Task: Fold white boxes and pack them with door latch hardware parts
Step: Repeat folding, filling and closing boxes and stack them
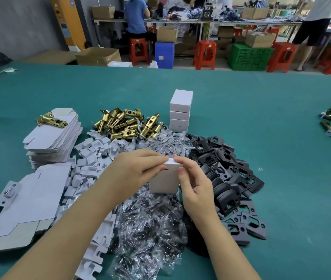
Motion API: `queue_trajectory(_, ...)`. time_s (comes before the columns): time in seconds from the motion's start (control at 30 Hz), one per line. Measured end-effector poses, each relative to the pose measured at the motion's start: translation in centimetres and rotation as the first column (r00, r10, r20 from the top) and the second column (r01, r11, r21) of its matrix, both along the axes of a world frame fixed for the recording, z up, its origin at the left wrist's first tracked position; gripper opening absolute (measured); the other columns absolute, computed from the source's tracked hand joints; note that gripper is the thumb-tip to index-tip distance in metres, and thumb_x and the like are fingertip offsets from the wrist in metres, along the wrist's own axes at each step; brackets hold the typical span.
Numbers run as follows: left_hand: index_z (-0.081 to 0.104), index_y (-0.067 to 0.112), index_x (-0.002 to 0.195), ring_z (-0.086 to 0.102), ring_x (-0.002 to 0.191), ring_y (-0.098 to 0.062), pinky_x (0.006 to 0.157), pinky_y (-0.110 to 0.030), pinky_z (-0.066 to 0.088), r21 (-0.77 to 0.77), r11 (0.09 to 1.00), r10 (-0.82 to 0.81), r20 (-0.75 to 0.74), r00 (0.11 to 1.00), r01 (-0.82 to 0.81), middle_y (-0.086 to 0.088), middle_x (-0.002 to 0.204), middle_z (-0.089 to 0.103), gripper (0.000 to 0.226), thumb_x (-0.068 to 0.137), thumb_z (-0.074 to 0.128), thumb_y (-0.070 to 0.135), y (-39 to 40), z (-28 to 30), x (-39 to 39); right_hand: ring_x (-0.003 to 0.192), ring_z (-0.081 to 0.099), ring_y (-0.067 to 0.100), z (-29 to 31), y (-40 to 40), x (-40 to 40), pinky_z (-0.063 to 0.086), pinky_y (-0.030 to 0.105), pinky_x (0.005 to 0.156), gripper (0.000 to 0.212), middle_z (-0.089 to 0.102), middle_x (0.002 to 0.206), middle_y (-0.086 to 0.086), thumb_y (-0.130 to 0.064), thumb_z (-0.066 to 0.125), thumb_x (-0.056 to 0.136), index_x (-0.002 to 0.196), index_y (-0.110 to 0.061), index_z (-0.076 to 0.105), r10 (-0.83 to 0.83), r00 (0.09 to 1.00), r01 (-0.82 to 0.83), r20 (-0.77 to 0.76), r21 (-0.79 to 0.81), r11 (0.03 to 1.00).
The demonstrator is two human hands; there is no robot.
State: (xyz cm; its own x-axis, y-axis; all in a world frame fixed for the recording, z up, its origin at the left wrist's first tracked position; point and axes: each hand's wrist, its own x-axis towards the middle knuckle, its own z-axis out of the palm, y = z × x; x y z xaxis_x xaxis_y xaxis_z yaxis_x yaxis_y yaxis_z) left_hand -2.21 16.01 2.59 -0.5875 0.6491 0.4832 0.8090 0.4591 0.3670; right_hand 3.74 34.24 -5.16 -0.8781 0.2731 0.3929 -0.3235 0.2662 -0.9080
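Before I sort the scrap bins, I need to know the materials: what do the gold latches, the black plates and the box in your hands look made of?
The gold-coloured tubular latches look like brass-plated metal: bright, mirror-like glints. The flat black cut-out plates seem matte-coated metal, though moulded plastic can't be ruled out. The small white folded box, held by the left hand and right hand, looks like thin matte paperboard with creased edges.
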Motion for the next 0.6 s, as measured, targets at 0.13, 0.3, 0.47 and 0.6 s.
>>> queue_trajectory(0.13,0.075,0.017,0.122,0.068,0.101,-0.004,0.088,-0.024,0.057,0.076,0.997,0.005,0.095,0.995,-0.012,0.008,0.115,0.073,0.031,0.093,0.066,0.025,-0.13,-0.28,0.02,0.098,0.067,0.018,-0.01,0.0,-0.07,0.054,0.033,0.079,0.022,0.071,0.11,-0.01,-0.037,0.051,0.101,0.119,-0.037,0.065,0.008,1.0,-0.008,-0.003,-0.038,0.999)
queue_trajectory(0.3,0.072,0.027,0.123,0.062,0.114,0.005,0.099,-0.014,0.048,0.118,0.992,0.016,0.222,0.975,-0.043,0.02,0.122,0.068,0.032,0.093,0.07,0.018,-0.67,-0.69,-0.2,0.096,0.066,0.02,0.0,0.08,0.01,0.056,0.038,0.076,0.02,0.07,0.109,-0.011,-0.038,0.051,0.1,0.115,-0.038,0.064,0.005,1.0,-0.005,0.001,-0.035,0.999)
queue_trajectory(0.47,0.074,0.031,0.118,0.064,0.111,0.004,0.094,-0.011,0.048,0.148,0.987,0.021,0.266,0.964,-0.063,0.02,0.118,0.07,0.029,0.09,0.07,0.025,-0.72,-0.66,-0.18,0.099,0.067,0.019,0.11,0.28,0.01,0.057,0.037,0.078,0.024,0.07,0.11,-0.012,-0.036,0.049,0.101,0.118,-0.032,0.065,-0.017,0.999,0.018,-0.029,0.044,0.999)
queue_trajectory(0.6,0.075,0.029,0.118,0.063,0.111,0.006,0.094,-0.008,0.047,0.137,0.989,0.022,0.251,0.968,-0.058,0.021,0.117,0.07,0.029,0.089,0.069,0.028,-0.53,-0.58,-0.14,0.106,0.067,0.014,0.35,0.47,0.06,0.056,0.033,0.084,0.026,0.069,0.114,-0.016,-0.029,0.049,0.102,0.12,-0.026,0.068,-0.028,0.996,0.038,-0.088,0.119,0.992)
